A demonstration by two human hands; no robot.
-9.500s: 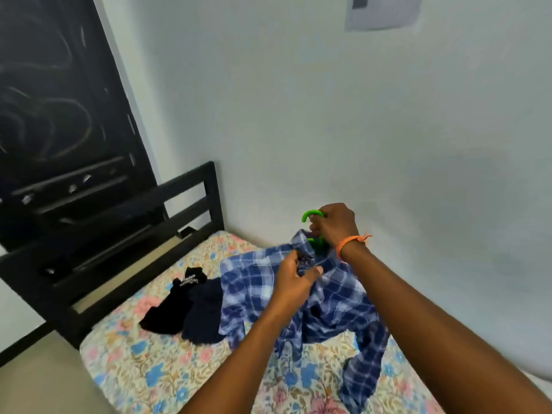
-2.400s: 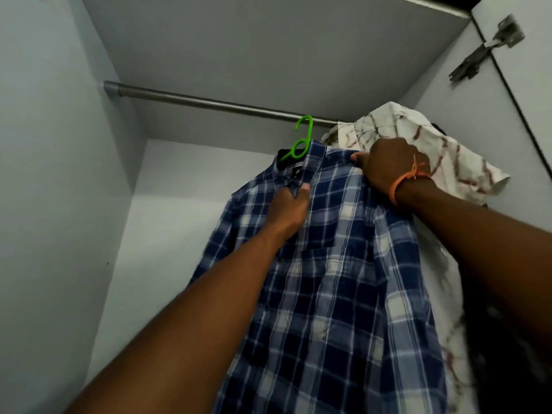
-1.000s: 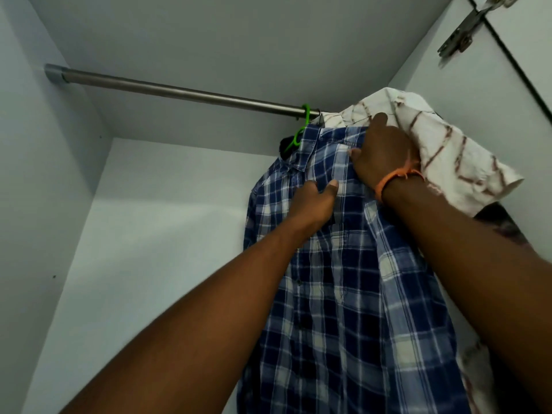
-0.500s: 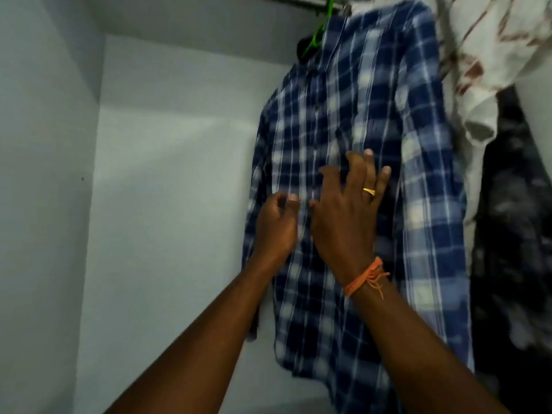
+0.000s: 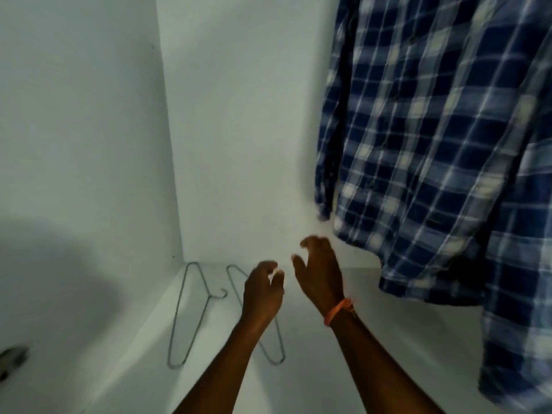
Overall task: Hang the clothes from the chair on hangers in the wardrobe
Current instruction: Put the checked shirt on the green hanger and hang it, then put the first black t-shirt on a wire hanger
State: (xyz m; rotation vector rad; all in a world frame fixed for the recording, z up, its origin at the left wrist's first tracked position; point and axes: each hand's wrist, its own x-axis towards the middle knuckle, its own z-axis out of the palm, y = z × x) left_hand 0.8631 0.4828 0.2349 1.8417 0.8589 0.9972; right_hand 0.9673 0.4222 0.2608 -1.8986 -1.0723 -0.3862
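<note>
The blue plaid shirt [image 5: 433, 138] hangs inside the white wardrobe on the right; its hanger and the rail are out of frame above. Two wire hangers lie on the wardrobe floor: one [image 5: 191, 312] at the left, the other [image 5: 268, 339] partly hidden under my left forearm. My left hand [image 5: 261, 291] hovers above that second hanger, fingers loosely curled and holding nothing. My right hand [image 5: 319, 273], with an orange wrist band, is beside it, just below and left of the shirt's hem, fingers relaxed, holding nothing.
The wardrobe's white back wall [image 5: 239, 130] and left side wall [image 5: 83, 115] enclose the space. The white floor panel [image 5: 328, 369] runs toward me. A grey metal fitting [image 5: 12, 358] shows at the left edge.
Both hands have come off the shirt front and dropped toward the wardrobe floor. My view has tilted down, so the two wire hangers now show and the rail is out of sight.
</note>
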